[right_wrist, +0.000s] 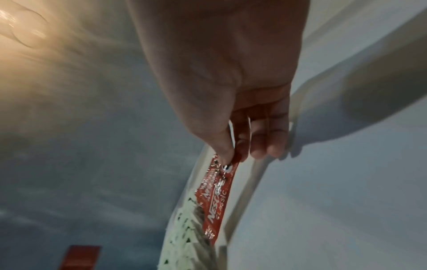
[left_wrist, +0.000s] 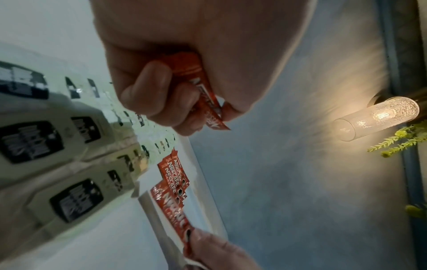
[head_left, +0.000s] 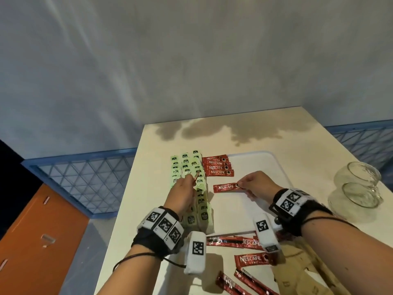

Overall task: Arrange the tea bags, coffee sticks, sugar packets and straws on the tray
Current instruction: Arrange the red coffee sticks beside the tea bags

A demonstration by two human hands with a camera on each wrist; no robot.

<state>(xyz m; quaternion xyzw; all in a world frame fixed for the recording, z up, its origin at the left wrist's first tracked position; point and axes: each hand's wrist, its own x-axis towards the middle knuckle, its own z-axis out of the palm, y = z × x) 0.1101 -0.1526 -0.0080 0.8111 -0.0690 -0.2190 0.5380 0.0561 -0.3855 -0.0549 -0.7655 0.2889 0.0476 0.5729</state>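
Pinched by its right end between thumb and forefinger, one Nescafé coffee stick hangs from the right hand low over the white tray, nearer the person than the short stack of four coffee sticks already lying at the tray's far left; whether its free end touches the tray cannot be told. Left hand is curled round a small bundle of further sticks and holds it above the columns of pale green tea bags along the tray's left side. More coffee sticks lie loose on the table near the wrists, beside brown paper packets (probably sugar, print unreadable). Two empty glass jars stand right of the tray. No straws visible. Judgement: sachets are light, thin, glossy foil, so slippery and floppy along their length; an end pinch on the crimped seal serves for laying flat, a mid-length hold would steady alignment against the stack.
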